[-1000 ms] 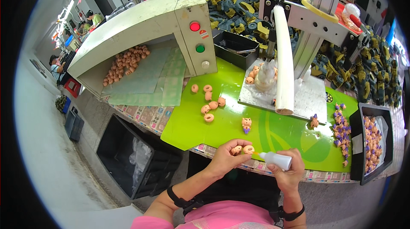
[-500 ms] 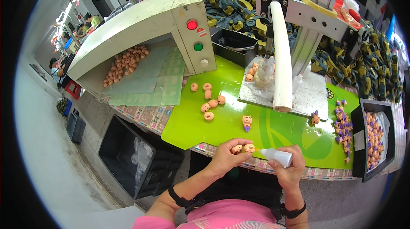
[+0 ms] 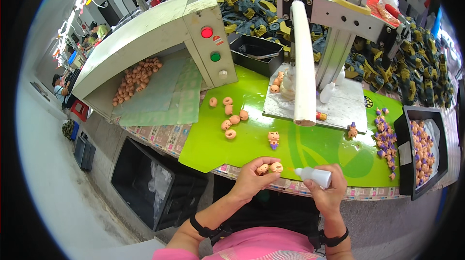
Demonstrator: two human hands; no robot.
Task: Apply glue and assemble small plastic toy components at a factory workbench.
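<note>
Close to the table's front edge, my left hand (image 3: 251,180) pinches two small peach doll heads (image 3: 275,167) side by side. The outer head turns its dark opening upward. Opposite it, my right hand (image 3: 329,187) is wrapped round a white squeeze bottle (image 3: 316,176) lying nearly level. The bottle's thin tip points left at the heads, with a small gap between. Beyond my hands a doll figure with purple legs (image 3: 273,140) lies on the green mat (image 3: 319,156). Several loose doll heads (image 3: 231,134) are scattered farther back on the left.
A beige housing with buttons (image 3: 203,42) holds a pile of heads (image 3: 138,80) at left. A press with a white tube (image 3: 304,66) stands on a metal plate (image 3: 346,105). Purple doll bodies (image 3: 386,139) lie beside a black bin (image 3: 406,163) at right; a black crate (image 3: 140,182) sits lower left.
The bottle tip has drawn away from the outer head's opening, leaving a gap. My left hand has shifted slightly left with the heads. The whole view has turned a little.
</note>
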